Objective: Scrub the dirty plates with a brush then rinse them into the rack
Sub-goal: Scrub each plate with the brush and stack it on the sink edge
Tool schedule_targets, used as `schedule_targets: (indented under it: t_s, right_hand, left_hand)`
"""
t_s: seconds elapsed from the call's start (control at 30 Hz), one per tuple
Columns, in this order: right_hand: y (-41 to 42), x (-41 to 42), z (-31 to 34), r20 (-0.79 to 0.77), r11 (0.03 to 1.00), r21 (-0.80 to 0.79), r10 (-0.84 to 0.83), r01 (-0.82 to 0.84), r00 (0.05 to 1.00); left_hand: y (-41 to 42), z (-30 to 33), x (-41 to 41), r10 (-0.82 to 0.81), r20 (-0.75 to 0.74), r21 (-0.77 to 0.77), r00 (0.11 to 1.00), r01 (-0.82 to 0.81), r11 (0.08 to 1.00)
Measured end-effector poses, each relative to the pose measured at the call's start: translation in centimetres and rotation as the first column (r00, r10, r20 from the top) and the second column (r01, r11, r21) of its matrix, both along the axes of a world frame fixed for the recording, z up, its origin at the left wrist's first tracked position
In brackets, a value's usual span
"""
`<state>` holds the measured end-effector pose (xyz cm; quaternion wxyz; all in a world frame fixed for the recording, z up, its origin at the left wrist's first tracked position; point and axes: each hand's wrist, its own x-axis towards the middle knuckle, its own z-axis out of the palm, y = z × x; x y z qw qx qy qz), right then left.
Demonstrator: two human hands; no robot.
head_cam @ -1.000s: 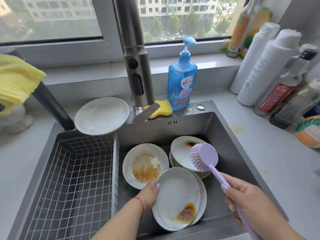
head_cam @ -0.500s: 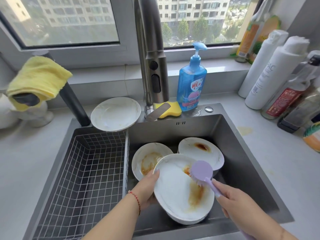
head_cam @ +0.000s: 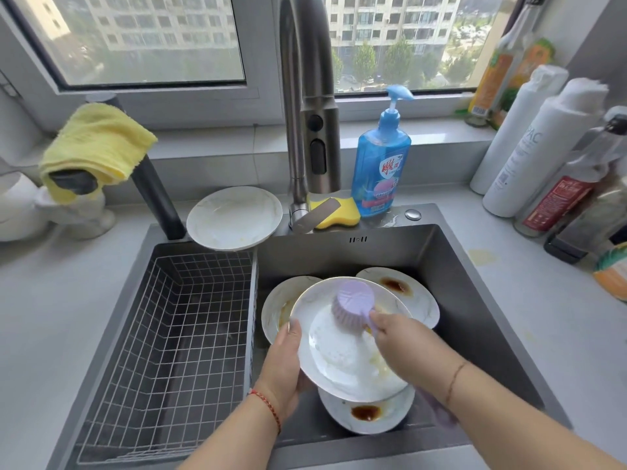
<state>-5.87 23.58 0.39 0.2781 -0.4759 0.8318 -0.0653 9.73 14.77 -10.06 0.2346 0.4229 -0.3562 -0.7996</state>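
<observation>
— Fingers of the left hand (head_cam: 283, 362) curl round the plate (head_cam: 342, 347) rim, tilted over the sink (head_cam: 475, 300); right hand (head_cam: 403, 340) grips the brush (head_cam: 353, 305).
— Hard scrubbing could slip it onto the plates below.

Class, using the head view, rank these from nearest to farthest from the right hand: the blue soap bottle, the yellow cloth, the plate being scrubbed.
From the right hand:
1. Plate being scrubbed, directly under it, in the sink.
2. Blue soap bottle, behind the sink, by the faucet.
3. Yellow cloth, far left.
</observation>
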Motion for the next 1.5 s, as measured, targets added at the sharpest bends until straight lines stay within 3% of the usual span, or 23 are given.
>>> schedule_targets:
  t_s: [0.07,0.17,0.3,0.37,0.5,0.6,0.73,0.8,0.9,0.97,1.07,1.17,1.23,1.37,1.43,1.5]
  right_hand:
    - [0.9,-1.1,0.4,-0.094,0.99,0.099,0.107,-0.098,0.99]
    - [2.7,-0.1,1.2,-0.093,0.941,0.225,0.278,-0.252,0.956]
    - [2.1,3.2,1.4,0.16,0.958,0.124,0.237,-0.258,0.958]
    - [0.4,4.0,1.1,0.185,0.978,0.068,0.181,-0.197,0.966]
    - [-2.5,1.6,0.0,-0.069,0.992,0.043,0.121,-0.119,0.99]
    - [-1.2,-0.8,0.2,-0.157,0.972,0.168,0.189,-0.162,0.969]
    - [1.5,0.4,1.1,-0.08,0.867,0.375,0.383,-0.328,0.92]
    - [2.0,2.2,1.1,0.022,0.876,0.32,0.374,-0.36,0.927]
    - [0.5,4.3,1.1,0.185,0.965,0.152,0.183,-0.212,0.966]
    - [-1.3,4.0,0.6,0.12,0.986,0.103,0.117,-0.13,0.986]
    - [-2.0,1.5,-0.1,-0.097,0.994,0.047,0.105,-0.101,0.99]
    - [0.1,-0.7,0.0,-0.177,0.971,0.176,0.192,-0.16,0.965]
    - [1.6,-0.6,0.7,-0.123,0.939,0.258,0.264,-0.226,0.957]
    - [2.5,1.9,1.5,0.123,0.921,0.224,0.296,-0.318,0.947]
    - [1.5,3.7,1.7,0.237,0.951,0.159,0.224,-0.265,0.945]
    - [-0.5,4.2,1.4,0.234,0.985,0.091,0.123,-0.148,0.964]
  left_hand:
    - [-0.4,0.2,0.3,0.081,0.006,-0.025,0.997,-0.08,0.996]
    - [-1.1,0.4,0.7,0.15,0.027,-0.033,0.988,-0.15,0.988]
    - [-1.1,0.7,0.7,0.178,0.04,-0.057,0.983,-0.175,0.983]
    - [-0.5,0.9,0.5,0.155,0.031,-0.07,0.987,-0.153,0.986]
    - [-0.1,1.5,0.3,0.101,0.021,-0.079,0.995,-0.099,0.992]
    - [-0.7,1.7,0.5,0.128,0.056,-0.089,0.99,-0.123,0.988]
    - [-1.2,1.8,0.8,0.14,0.109,-0.087,0.984,-0.131,0.988]
    - [-1.0,1.5,0.8,0.144,0.123,-0.088,0.982,-0.134,0.987]
    - [-0.3,1.2,0.7,0.116,0.117,-0.12,0.986,-0.102,0.988]
    - [0.3,1.4,0.7,0.101,0.103,-0.125,0.99,-0.088,0.988]
    - [0.5,1.9,0.9,0.091,0.063,-0.117,0.994,-0.084,0.99]
    - [0.0,2.3,1.2,0.135,0.075,-0.123,0.988,-0.126,0.984]
    - [-0.4,2.2,1.4,0.151,0.08,-0.12,0.985,-0.141,0.983]
    - [-0.4,2.3,1.3,0.176,0.083,-0.119,0.981,-0.166,0.979]
    - [-0.1,2.4,1.1,0.167,0.087,-0.127,0.982,-0.156,0.98]
    - [0.3,2.4,1.1,0.139,0.086,-0.125,0.987,-0.128,0.984]
